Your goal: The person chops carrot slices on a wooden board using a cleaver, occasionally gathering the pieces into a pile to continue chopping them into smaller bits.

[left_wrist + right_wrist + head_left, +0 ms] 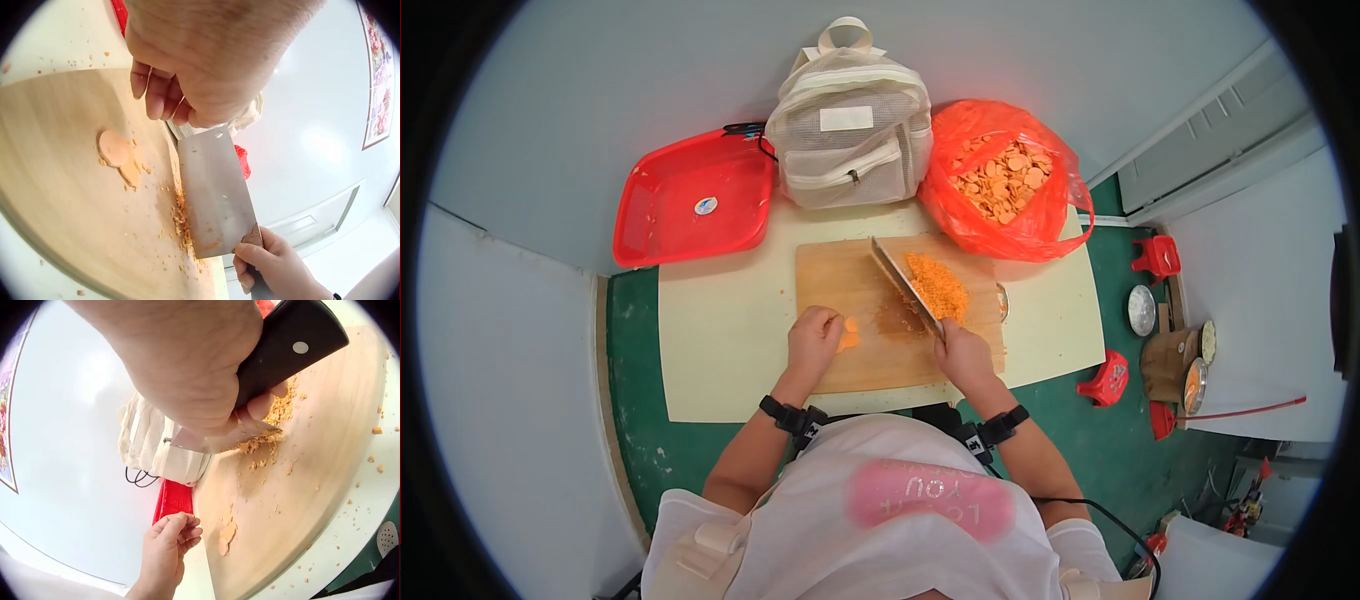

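My right hand [966,356] grips the black handle [292,349] of a cleaver [215,194]. The wide blade stands on edge on the wooden cutting board [830,280], beside a heap of finely chopped orange bits [938,287]. More crumbs cling to the blade and lie along its edge. Over the left part of the board is my left hand [814,338], fingers loosely curled, with nothing visible in them. Close by it lie a few thin, round orange slices [116,150], partly overlapping.
A red plastic basin [690,205] sits at the back left of the pale table [720,340]. Beside it stands a beige mesh backpack [850,130], then a red plastic bag [1000,180] full of orange slices. Red stools [1108,378] are on the green floor at right.
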`<state>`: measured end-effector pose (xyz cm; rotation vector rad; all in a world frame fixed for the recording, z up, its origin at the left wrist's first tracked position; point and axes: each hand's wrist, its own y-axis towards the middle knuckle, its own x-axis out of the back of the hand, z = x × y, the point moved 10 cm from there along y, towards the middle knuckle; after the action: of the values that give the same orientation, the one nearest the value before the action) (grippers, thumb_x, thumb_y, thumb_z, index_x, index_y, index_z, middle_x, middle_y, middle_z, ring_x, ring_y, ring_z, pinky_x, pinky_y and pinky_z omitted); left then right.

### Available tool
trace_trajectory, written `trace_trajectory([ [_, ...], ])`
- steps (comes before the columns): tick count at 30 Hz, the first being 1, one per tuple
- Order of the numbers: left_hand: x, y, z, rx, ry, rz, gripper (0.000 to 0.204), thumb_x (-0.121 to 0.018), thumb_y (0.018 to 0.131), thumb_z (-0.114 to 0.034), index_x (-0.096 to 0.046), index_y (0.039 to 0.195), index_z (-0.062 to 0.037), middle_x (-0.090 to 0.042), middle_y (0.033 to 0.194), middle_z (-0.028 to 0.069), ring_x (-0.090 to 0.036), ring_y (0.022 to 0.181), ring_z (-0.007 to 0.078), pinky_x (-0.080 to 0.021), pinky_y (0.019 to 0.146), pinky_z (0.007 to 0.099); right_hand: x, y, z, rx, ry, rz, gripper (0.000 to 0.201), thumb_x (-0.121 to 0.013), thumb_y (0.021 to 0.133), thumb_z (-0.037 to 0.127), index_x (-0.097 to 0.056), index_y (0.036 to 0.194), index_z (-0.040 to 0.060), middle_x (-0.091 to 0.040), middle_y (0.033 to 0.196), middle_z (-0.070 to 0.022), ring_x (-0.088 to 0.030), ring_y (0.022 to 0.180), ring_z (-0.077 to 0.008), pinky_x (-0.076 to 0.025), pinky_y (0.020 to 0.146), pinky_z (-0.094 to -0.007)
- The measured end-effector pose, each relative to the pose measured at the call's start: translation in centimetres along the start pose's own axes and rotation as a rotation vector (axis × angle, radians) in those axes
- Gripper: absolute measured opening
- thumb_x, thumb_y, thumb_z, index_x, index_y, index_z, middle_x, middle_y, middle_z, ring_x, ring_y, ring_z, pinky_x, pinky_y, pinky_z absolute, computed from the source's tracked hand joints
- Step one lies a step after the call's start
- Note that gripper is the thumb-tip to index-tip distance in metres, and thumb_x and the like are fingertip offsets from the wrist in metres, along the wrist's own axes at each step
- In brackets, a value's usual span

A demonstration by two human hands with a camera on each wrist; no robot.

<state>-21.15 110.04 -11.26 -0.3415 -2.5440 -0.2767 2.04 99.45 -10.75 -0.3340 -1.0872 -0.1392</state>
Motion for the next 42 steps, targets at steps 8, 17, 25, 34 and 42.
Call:
trace_trajectory([
  [8, 0.1, -0.8, -1.3, 0.031, 0.025, 0.006, 0.011, -0.063, 0.083, -0.012, -0.064, 0.083, -0.0007, -0.063, 0.082, 0.0121, -0.062, 0.071, 0.0252, -0.05, 0.065, 0.033, 1.5, 0.8, -1.1, 0.04, 0.025, -0.04, 0.02, -0.056, 0.086, 0.02, -0.055, 0.097, 0.0037, -0.064, 0.071, -0.0206, -0.063, 0.067, -0.0391, -0.05, 0.062, -0.0501],
  [17, 1.5, -3.3, -3.6, 0.019, 0.14, -0.066, 0.012, -0.063, 0.083, -0.011, -0.065, 0.082, 0.0008, -0.063, 0.08, 0.0137, -0.063, 0.07, 0.0257, -0.05, 0.064, 0.0333, 1.9, 1.1, -2.1, 0.078, 0.007, 0.064, 0.018, -0.054, 0.087, 0.018, -0.055, 0.097, 0.0033, -0.065, 0.074, -0.0209, -0.064, 0.07, -0.0394, -0.05, 0.065, -0.0504],
  [25, 0.8, -3.4, -4.1, 0.033, 0.217, -0.061, 0.015, -0.063, 0.083, -0.016, -0.066, 0.083, -0.0017, -0.065, 0.083, 0.0134, -0.063, 0.071, 0.0277, -0.051, 0.065, 0.0362, 1.0, 1.3, -1.5, 0.158, -0.036, 0.121, 0.016, -0.053, 0.085, 0.015, -0.055, 0.095, 0.0027, -0.065, 0.075, -0.0219, -0.065, 0.073, -0.0395, -0.05, 0.067, -0.0501],
  [34, -2.4, -3.7, -3.9, 0.091, 0.217, 0.014, 0.016, -0.065, 0.082, -0.017, -0.067, 0.084, -0.0011, -0.064, 0.081, 0.014, -0.063, 0.07, 0.0269, -0.05, 0.064, 0.0349, 0.9, 0.8, -1.1, 0.222, -0.063, 0.178, 0.016, -0.053, 0.086, 0.016, -0.056, 0.094, 0.0025, -0.066, 0.076, -0.0208, -0.065, 0.074, -0.0379, -0.051, 0.067, -0.0495],
  [42, -4.0, -3.4, -4.0, 0.046, 0.222, 0.096, 0.015, -0.065, 0.082, -0.016, -0.067, 0.086, -0.0016, -0.065, 0.082, 0.014, -0.064, 0.071, 0.0274, -0.051, 0.066, 0.0354, 1.1, 0.8, -2.2, 0.194, 0.03, 0.171, 0.02, -0.053, 0.085, 0.017, -0.053, 0.097, 0.0016, -0.063, 0.076, -0.0243, -0.063, 0.073, -0.0418, -0.049, 0.067, -0.0523],
])
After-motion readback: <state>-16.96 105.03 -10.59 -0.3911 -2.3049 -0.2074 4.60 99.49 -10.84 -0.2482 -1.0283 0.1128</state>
